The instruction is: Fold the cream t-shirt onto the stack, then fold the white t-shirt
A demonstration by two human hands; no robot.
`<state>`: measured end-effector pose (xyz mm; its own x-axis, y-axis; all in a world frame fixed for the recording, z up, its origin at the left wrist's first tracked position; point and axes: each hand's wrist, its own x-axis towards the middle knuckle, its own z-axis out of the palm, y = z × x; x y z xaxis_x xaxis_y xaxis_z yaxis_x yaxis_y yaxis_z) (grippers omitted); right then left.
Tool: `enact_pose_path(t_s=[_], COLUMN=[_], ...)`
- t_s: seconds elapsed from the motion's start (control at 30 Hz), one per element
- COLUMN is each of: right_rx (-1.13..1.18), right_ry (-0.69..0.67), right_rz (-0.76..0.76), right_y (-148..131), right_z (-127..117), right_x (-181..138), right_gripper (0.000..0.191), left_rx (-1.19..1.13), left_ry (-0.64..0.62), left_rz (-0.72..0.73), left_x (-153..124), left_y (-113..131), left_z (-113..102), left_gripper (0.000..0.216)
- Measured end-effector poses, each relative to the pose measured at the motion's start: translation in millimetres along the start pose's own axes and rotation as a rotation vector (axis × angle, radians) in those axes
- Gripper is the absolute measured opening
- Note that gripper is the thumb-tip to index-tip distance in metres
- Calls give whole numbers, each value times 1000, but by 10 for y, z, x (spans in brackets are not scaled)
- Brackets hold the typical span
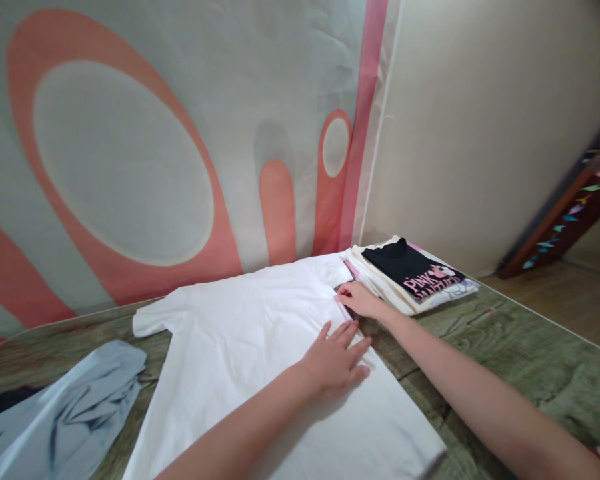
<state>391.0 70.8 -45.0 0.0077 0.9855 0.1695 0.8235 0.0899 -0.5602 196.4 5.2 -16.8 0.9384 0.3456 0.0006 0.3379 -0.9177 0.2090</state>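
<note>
A white T-shirt (240, 333) lies spread flat on the table (505, 353). My left hand (336, 360) rests open and flat on the shirt near its right side, fingers stretched toward the edge. My right hand (359, 298) is closed in a pinch on the shirt's right edge, close to the sleeve. Just beyond it sits a stack of folded clothes (413, 275) with a black shirt bearing pink lettering on top.
A crumpled light blue-grey garment (65, 407) lies at the table's near left, with something dark beside it. A curtain with orange shapes (130, 153) hangs behind the table. A beige wall and wooden floor (580, 293) are to the right.
</note>
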Motion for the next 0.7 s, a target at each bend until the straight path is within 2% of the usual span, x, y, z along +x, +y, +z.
enact_pose_path(t_s=[0.13, 0.2, 0.37, 0.57, 0.7], right_rx=[4, 5, 24, -2, -33], right_ry=[13, 18, 27, 30, 42], right_rz=[-7, -6, -14, -12, -5], right_y=[7, -2, 9, 64, 56], right_z=[-1, -3, -2, 29, 42], right_x=[-1, -11, -21, 5, 0], right_gripper=[18, 19, 19, 19, 19], left_rx=[-87, -123, -65, -156, -138], left_ry=[-76, -61, 55, -2, 55], left_rz=[169, 216, 9, 224, 87], left_x=[-115, -141, -159, -133, -105], left_y=[247, 296, 300, 392, 439], left_z=[-79, -93, -26, -137, -166], left_gripper=[66, 68, 56, 42, 35])
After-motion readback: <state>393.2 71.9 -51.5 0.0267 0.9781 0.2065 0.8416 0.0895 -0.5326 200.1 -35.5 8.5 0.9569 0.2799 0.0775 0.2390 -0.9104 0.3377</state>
